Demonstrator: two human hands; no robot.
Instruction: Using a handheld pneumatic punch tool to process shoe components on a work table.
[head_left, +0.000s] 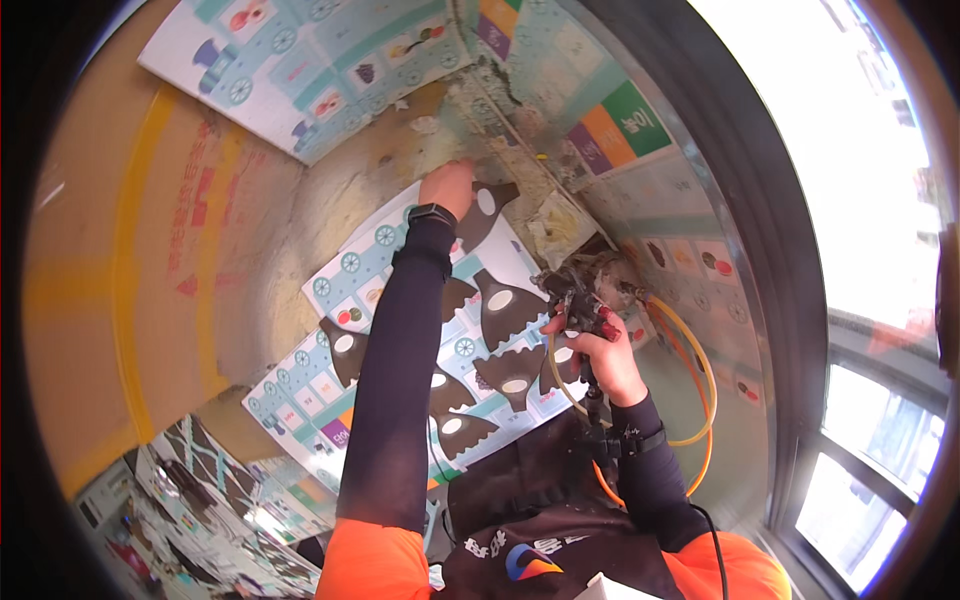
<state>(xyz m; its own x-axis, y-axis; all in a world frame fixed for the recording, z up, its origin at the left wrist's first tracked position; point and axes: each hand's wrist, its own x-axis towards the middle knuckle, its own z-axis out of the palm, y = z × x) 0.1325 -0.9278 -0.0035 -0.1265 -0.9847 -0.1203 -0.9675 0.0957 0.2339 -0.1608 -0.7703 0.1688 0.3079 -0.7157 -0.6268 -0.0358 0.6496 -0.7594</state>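
Note:
Dark brown flat pieces, each with a scalloped edge and a pale oval patch, lie spread over a printed board (320,385). My left hand (448,187) is at the board's far end, its fingers closed at the edge of the farthest brown piece (485,215); the fingertips are partly hidden. Gripped in my right hand (612,362) is a grimy spray gun (575,298), above the right side of the board. Close to its nozzle lies another brown piece (508,308). My left forearm covers part of the board and some pieces.
Yellow and orange hoses (712,385) loop to the right of the gun. A brown cardboard wall (150,260) with yellow tape stands at left, printed panels (350,70) at the back and right. A crumpled, stained scrap (558,228) lies beyond the board. Bright windows are at far right.

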